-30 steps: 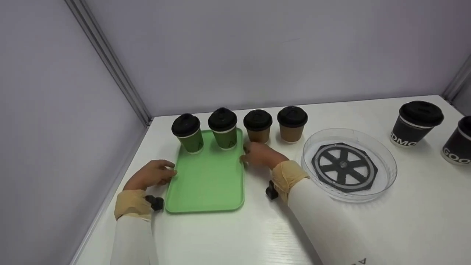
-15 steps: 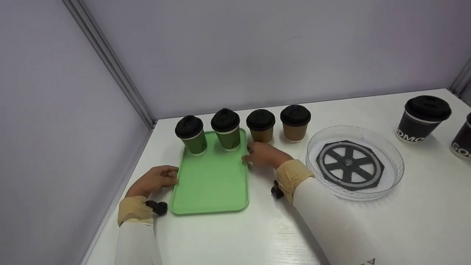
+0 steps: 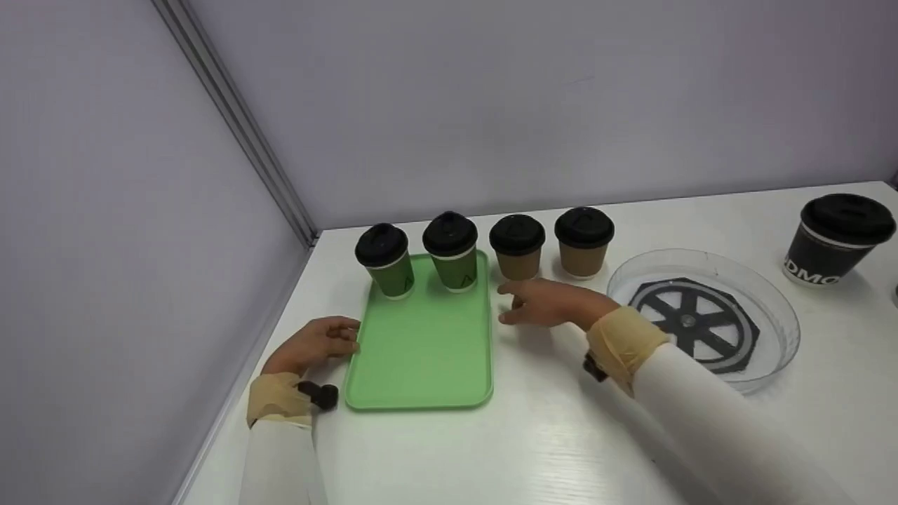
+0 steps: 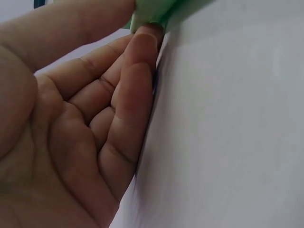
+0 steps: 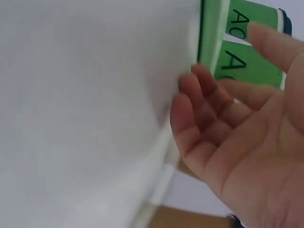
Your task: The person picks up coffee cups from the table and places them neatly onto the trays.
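Observation:
A green tray [image 3: 424, 351] lies on the white table, two green paper cups with black lids, a left one [image 3: 393, 277] and a right one [image 3: 454, 270], standing at its far end. My left hand [image 3: 316, 344] pinches the tray's left edge, thumb above and fingertips tucked at the underside, as the left wrist view shows of the green rim [image 4: 149, 12]. Just off the tray's right edge, my right hand [image 3: 544, 303] hovers with relaxed fingers and holds nothing. Its palm [image 5: 266, 161] faces the tray side in the right wrist view.
Two brown cups with black lids, one nearer [image 3: 518, 263] and one farther right [image 3: 582, 258], stand right of the tray by the back wall. A clear round dish [image 3: 786, 351] with a black wheel-like insert [image 3: 687, 321] sits farther right. Beyond it is a black cup [image 3: 817, 256].
My right hand has let go of the tray's right edge and moved right. The left hand stays on the left edge. The head view has shifted, sliding everything a little rightward.

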The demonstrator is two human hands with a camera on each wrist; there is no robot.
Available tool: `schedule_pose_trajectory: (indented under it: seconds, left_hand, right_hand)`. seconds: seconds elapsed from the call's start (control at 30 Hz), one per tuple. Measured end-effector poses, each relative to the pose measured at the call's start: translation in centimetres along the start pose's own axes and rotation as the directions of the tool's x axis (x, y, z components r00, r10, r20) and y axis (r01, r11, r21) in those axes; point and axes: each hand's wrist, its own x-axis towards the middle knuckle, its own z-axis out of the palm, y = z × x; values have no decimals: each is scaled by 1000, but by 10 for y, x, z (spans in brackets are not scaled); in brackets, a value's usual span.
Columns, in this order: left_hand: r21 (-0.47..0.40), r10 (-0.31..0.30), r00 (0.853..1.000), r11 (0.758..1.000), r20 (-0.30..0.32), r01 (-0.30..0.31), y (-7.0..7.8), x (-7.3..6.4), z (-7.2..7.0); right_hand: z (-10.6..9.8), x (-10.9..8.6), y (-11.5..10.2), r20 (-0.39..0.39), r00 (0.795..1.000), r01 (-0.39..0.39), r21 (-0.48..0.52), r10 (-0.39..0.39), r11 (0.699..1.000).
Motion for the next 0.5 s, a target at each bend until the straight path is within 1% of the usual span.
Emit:
schedule_pose_trajectory:
  seconds: [0.13, 0.27, 0.4, 0.5]
  left_hand:
    - [-26, 35, 998, 999, 43, -34, 0, 3, 6]
    - [-41, 45, 998, 998, 38, -44, 1, 2, 5]
    - [-16, 42, 999, 999, 30, -42, 1, 0, 2]
    - [-6, 35, 999, 999, 15, -35, 0, -1, 0]
  right_hand:
    - [-16, -38, 7, 22, 999, 41, -36, -40, 999]
    - [-26, -69, 7, 49, 995, 95, -76, -91, 993]
    - [-33, -89, 7, 80, 990, 130, -142, -120, 981]
    - [-41, -94, 10, 50, 989, 146, -186, -139, 972]
